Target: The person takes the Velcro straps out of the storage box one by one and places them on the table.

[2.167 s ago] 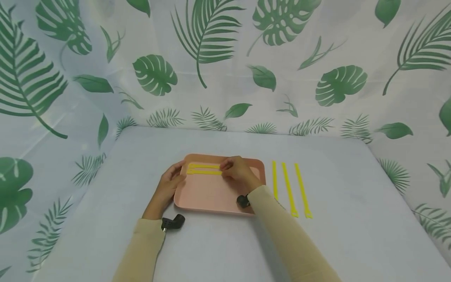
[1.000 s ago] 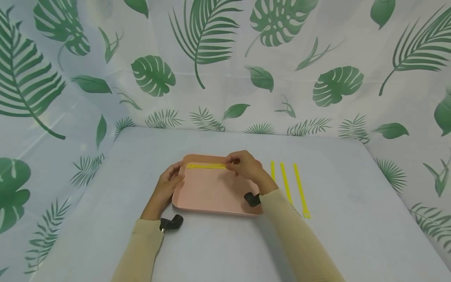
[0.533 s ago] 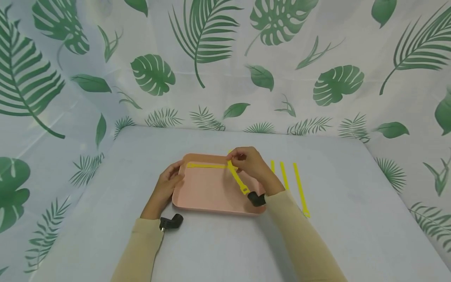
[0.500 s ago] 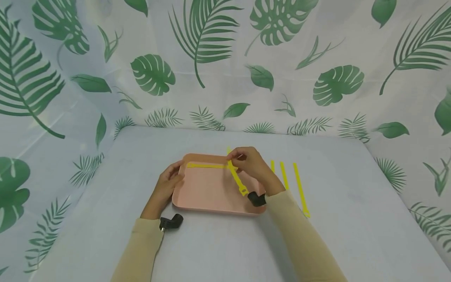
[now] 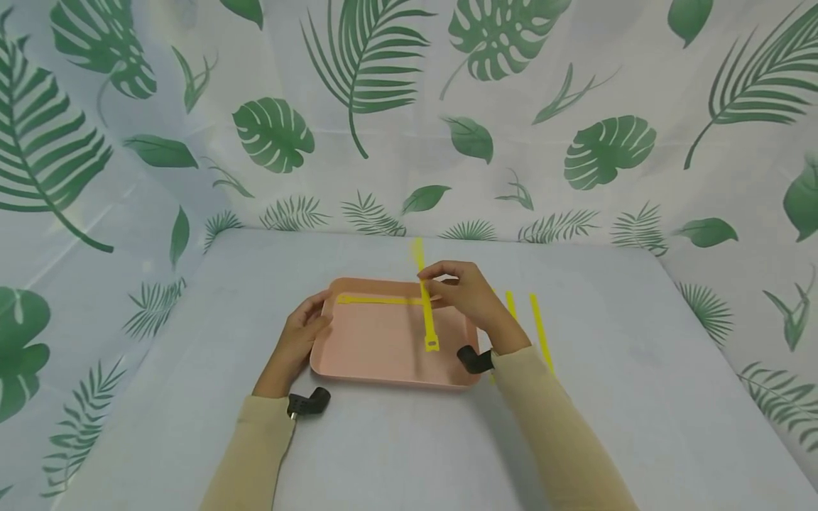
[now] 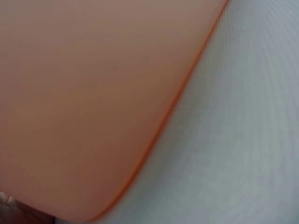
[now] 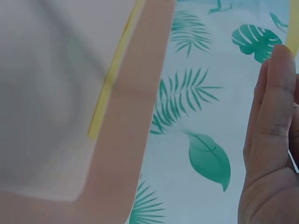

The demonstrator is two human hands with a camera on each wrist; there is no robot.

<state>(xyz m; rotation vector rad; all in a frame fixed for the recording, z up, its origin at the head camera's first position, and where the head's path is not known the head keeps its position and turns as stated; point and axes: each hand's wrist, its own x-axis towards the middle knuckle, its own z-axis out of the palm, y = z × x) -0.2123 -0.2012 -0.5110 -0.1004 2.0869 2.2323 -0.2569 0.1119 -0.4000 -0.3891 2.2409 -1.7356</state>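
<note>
In the head view my right hand [image 5: 469,291] pinches a yellow hook-and-loop cable tie [image 5: 429,323] between thumb and fingertips, above the right half of a pink tray [image 5: 383,348]. The tie hangs with its slotted head toward me; its other end sticks up past the fingers, blurred. A second yellow cable tie [image 5: 377,300] lies flat along the tray's far side, its right end behind the held one. At the tray's left edge, my left hand [image 5: 300,341] grips the rim. The right wrist view shows the flat tie [image 7: 105,98] and the right hand's fingers [image 7: 278,102].
More yellow cable ties [image 5: 540,323] lie on the white table [image 5: 639,369] right of the tray, partly hidden by my right forearm. A leaf-printed cloth [image 5: 396,163] hangs behind the table. A small black camera [image 5: 309,402] sits on the left wrist.
Two ties lay side by side in the tray; my right hand has lifted one, turned it lengthwise toward me and raised it, moving slightly right. The left hand stays at the tray's rim.
</note>
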